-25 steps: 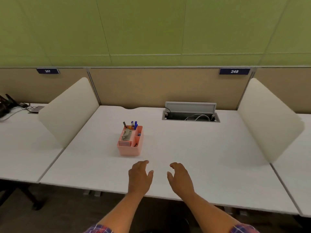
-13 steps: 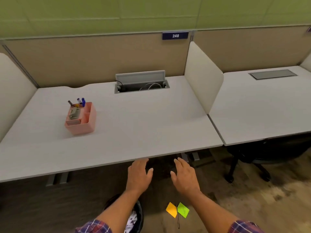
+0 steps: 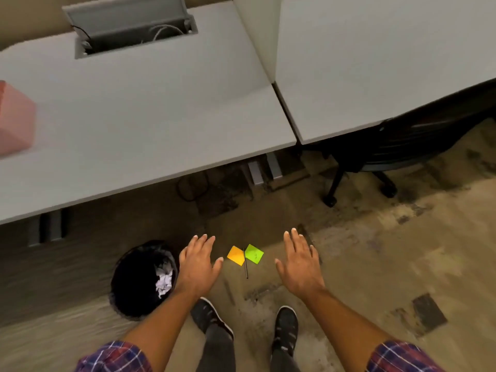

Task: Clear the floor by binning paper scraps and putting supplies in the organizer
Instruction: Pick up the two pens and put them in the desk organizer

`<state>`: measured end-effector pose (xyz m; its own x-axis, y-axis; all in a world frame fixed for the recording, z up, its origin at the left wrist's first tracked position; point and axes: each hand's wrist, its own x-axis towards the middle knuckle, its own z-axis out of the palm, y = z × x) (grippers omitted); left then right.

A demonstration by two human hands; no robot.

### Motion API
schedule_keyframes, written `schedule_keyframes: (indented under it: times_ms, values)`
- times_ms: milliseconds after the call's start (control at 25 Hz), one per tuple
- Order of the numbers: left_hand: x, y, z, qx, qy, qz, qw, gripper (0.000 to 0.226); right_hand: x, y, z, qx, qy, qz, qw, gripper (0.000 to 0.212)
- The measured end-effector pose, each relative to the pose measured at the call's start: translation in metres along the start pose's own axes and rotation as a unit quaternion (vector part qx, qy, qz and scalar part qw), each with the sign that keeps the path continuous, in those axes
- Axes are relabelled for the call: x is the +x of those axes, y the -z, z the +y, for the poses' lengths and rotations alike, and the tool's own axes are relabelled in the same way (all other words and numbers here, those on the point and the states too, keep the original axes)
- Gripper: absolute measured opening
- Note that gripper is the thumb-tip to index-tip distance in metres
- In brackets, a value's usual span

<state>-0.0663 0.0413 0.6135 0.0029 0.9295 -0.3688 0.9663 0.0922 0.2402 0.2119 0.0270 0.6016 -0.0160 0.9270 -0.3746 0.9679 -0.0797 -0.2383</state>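
An orange paper scrap [image 3: 236, 254] and a green paper scrap [image 3: 254, 253] lie side by side on the carpet, with a thin dark pen [image 3: 245, 264] between them. A black bin [image 3: 139, 280] holding crumpled white paper stands to their left. My left hand [image 3: 198, 264] hovers open between the bin and the scraps. On the other side of the scraps, my right hand [image 3: 300, 264] is spread open as well. The pink organizer [image 3: 14, 119] shows blurred at the desk's left edge.
The white desk [image 3: 161, 116] spans the upper view, with an open cable tray [image 3: 128, 25] and a divider panel [image 3: 257, 30]. A black office chair [image 3: 389, 157] sits under the neighbouring desk at right. My two shoes [image 3: 285, 323] stand just below the scraps.
The view has tilted down from the desk to the floor. The scraps, pen and bin have moved up into fuller view, and my hands have spread apart on either side of the scraps.
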Motion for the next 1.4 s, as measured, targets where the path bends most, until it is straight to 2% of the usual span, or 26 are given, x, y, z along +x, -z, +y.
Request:
schedule_keyframes:
  times_ms: [280,520,720,800,880,920,1000,1080,1160,1280,1400]
  values:
    - [0.054,-0.171,-0.026,0.030,0.010,-0.062,0.998,0.067,0.030,-0.161,0.079,0.021,-0.043,-0.076,0.996,0.082]
    - [0.100,-0.324,-0.077,-0.009,0.061,-0.094,0.994,0.061,0.070,-0.312,0.116,0.022,-0.037,-0.113,0.993,0.077]
    - [0.152,-0.423,-0.100,-0.035,0.056,-0.111,0.992,0.050,0.112,-0.413,0.147,0.067,-0.125,-0.112,0.984,0.060]
    - [0.174,-0.456,-0.100,-0.055,0.056,-0.112,0.991,0.043,0.119,-0.453,0.158,0.129,-0.201,-0.138,0.961,0.046]
    - [0.195,-0.488,-0.095,-0.098,0.076,-0.114,0.986,0.032,0.125,-0.493,0.166,0.186,-0.293,-0.159,0.924,0.033]
    - [0.206,-0.504,-0.092,-0.119,0.099,-0.117,0.981,0.027,0.130,-0.512,0.167,0.197,-0.334,-0.166,0.907,0.031]
    - [0.224,-0.530,-0.086,-0.146,0.147,-0.124,0.970,0.022,0.139,-0.543,0.166,0.203,-0.389,-0.189,0.879,0.039]
    - [0.235,-0.554,-0.083,-0.121,0.165,-0.139,0.969,0.029,0.149,-0.567,0.161,0.190,-0.425,-0.215,0.858,0.054]
    - [0.241,-0.573,-0.085,-0.073,0.171,-0.149,0.971,0.041,0.157,-0.583,0.156,0.189,-0.458,-0.213,0.842,0.057]
    - [0.247,-0.587,-0.090,-0.060,0.184,-0.163,0.967,0.050,0.166,-0.594,0.153,0.214,-0.484,-0.197,0.825,0.044]
    - [0.256,-0.589,-0.086,-0.046,0.157,-0.174,0.971,0.035,0.174,-0.595,0.153,0.247,-0.472,-0.186,0.826,0.029]
